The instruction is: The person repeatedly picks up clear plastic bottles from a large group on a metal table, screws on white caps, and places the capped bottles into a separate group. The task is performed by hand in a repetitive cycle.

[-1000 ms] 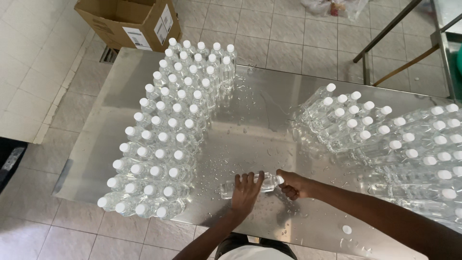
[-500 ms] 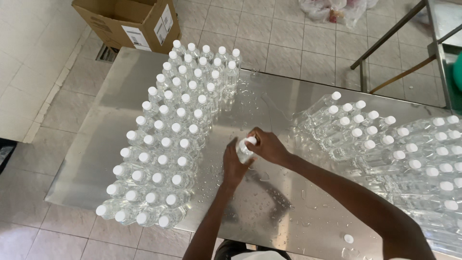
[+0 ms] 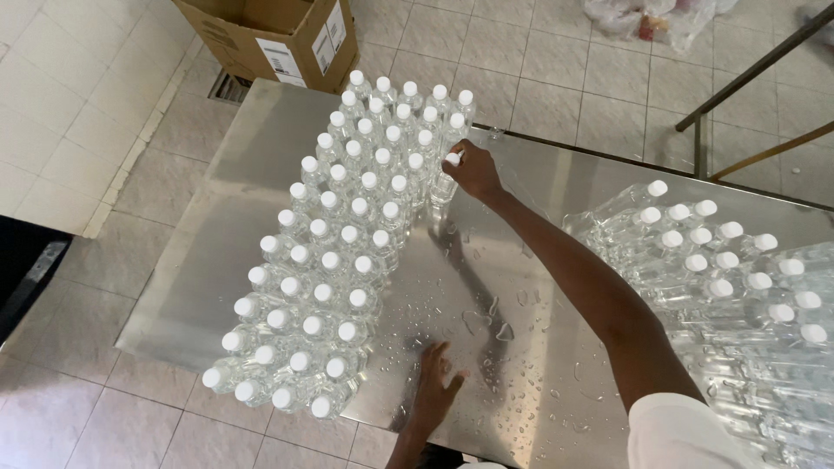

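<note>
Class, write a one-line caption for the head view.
Right hand sets a capped bottle beside upright bottle rows on a wet steel table; left hand rests flat.

cardboard box (image 3: pixel 278 39), tiled floor (image 3: pixel 78 104), plastic bags (image 3: pixel 651 17)

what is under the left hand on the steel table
The left hand lies flat on the wet steel table, water drops around it. Whatever lies directly beneath the palm is covered.
</note>
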